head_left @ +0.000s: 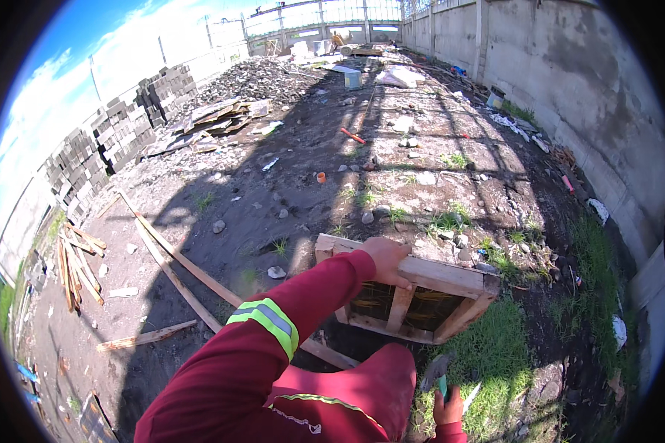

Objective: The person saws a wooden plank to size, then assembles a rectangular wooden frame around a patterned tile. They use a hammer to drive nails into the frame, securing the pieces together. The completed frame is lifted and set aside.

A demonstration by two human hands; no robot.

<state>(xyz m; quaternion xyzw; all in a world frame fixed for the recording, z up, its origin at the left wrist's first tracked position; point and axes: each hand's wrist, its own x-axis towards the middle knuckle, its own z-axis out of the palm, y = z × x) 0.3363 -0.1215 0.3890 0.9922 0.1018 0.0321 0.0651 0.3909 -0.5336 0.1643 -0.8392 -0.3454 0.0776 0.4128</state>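
Note:
A shallow wooden frame (pixel 451 275) of pale, rough boards stands tilted in front of my knees, with a crosspiece splitting its open face. Over its top board my left hand (pixel 386 260) is closed, the thumb on the near side. Low on the right, my right hand (pixel 449 408) is wrapped round the green handle of a tool with a grey metal end (pixel 436 371), just above the grass. Its exact kind is hard to make out. A pale, pointed sliver (pixel 471 396) shows beside that hand.
Long timber strips (pixel 171 255) lie on the dirt to my left, near a small pile of sticks (pixel 77 258). Stacked grey blocks (pixel 122 125), loose boards (pixel 214 118) and a gravel heap (pixel 251 81) stand beyond. A concrete wall (pixel 569 81) runs along the right, with stones and grass around.

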